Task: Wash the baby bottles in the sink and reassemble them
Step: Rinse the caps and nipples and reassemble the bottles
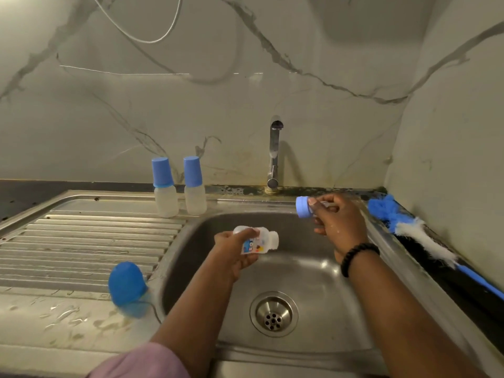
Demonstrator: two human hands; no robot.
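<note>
My left hand (236, 253) grips a small clear baby bottle (260, 241) with a cartoon print, held on its side over the steel sink (321, 274), its open neck pointing right. My right hand (338, 222) is higher, at the sink's back right, closed on a blue screw ring with its teat (303, 206). Two assembled bottles with blue caps (163, 186) (194, 185) stand upright at the back of the drainboard. A loose blue cap (126, 286) rests on the drainboard near the sink's left rim.
The tap (274, 151) rises behind the sink, with no water running. A blue and white bottle brush (420, 233) lies along the dark counter to the right. The ribbed drainboard (81, 241) is wet at the front. The drain (273, 313) sits mid-basin.
</note>
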